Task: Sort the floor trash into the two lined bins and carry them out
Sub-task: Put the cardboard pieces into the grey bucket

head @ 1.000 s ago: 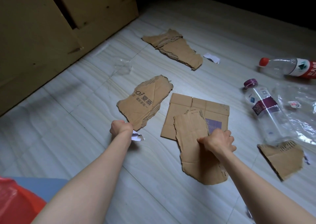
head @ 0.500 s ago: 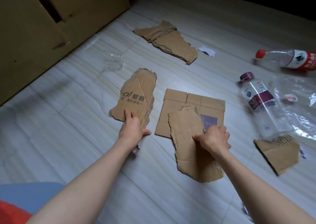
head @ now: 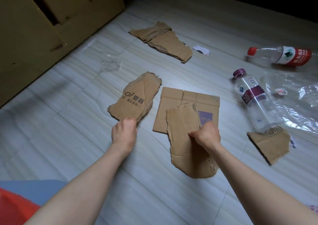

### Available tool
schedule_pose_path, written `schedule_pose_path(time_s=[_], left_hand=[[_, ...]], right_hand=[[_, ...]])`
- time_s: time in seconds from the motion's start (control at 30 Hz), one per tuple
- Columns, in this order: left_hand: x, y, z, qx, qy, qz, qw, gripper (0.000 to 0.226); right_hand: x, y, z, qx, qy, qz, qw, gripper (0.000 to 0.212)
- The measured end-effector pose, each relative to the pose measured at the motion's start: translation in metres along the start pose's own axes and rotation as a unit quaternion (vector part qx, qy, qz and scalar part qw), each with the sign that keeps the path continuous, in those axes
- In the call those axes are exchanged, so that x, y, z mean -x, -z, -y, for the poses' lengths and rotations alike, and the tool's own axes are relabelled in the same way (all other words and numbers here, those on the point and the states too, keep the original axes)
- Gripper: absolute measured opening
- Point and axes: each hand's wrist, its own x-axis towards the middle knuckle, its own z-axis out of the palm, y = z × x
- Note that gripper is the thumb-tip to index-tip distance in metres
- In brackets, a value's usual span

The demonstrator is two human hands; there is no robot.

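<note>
The left hand (head: 124,132) pinches the near edge of the printed cardboard scrap (head: 136,98) lying at about eleven o'clock on the floor (head: 72,135), and the right hand (head: 205,135) is curled round the torn cardboard piece (head: 185,138) that overlaps the flat box panel (head: 189,99) at one o'clock. More cardboard (head: 161,41) waits at twelve, with two plastic bottles (head: 254,99) and clear film (head: 296,101) off at two o'clock. To my eye the risk is the ragged, soft edges tearing or slipping out of such small grips once lifted, or the panel underneath dragging along and scattering.
</note>
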Motion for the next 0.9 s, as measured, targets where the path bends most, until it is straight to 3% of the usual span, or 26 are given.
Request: schedule_pose_path(time_s=[0.2,0.3,0.37,0.5,0.63,0.77,0.9], left_hand=[[0.020,0.028,0.006,0.049,0.001,-0.083,0.995,0.017],[0.034,0.051,0.005,0.078,-0.019,-0.120,0.990,0.019],[0.044,0.072,0.003,0.158,-0.010,-0.153,0.975,0.021],[0.077,0.128,0.015,0.367,0.080,-0.156,0.913,0.023],[0.127,0.195,0.060,0.521,0.109,-0.158,0.832,0.020],[0.185,0.260,0.117,0.611,0.107,-0.198,0.759,0.023],[0.234,0.295,0.185,0.636,0.116,-0.239,0.724,0.022]], right_hand=[[0.044,0.017,-0.003,-0.148,0.066,0.039,0.986,0.005],[0.072,0.031,0.001,-0.212,0.083,0.012,0.974,0.008],[0.095,0.043,0.005,-0.272,0.082,0.009,0.959,0.015],[0.152,0.070,0.006,-0.329,0.108,0.026,0.938,0.023],[0.225,0.111,0.018,-0.346,0.166,0.029,0.923,0.017],[0.307,0.135,0.040,-0.384,0.219,0.061,0.895,0.015],[0.383,0.129,0.054,-0.405,0.257,0.125,0.869,0.023]])
